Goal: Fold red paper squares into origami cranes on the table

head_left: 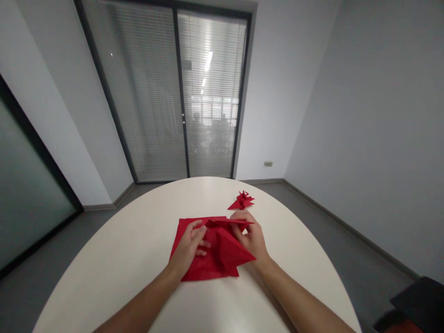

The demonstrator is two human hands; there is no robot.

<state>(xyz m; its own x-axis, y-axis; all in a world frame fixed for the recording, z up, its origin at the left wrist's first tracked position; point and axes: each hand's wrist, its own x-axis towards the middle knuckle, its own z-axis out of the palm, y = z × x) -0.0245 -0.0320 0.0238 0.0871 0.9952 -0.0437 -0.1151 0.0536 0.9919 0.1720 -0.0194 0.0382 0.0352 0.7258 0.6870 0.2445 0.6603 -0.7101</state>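
Observation:
A partly folded sheet of red paper (229,247) is raised over flat red paper (194,268) on the round table, with one pointed corner sticking out to the right. My right hand (255,238) is closed on the upper right part of the folded sheet, the thumb in front and the fingers partly behind it. At its left end, my left hand (189,245) has the thumb and forefinger closed at the edge of the same sheet, while the other fingers curl loosely above the flat paper. Just beyond my right hand lie folded red paper cranes (242,200), bunched together.
The cream round table (138,240) curves away in front of me. Beyond it stands a glass partition with blinds (211,138) in a dark frame. A dark object, perhaps a chair (421,300), is at the lower right. Grey walls stand on both sides.

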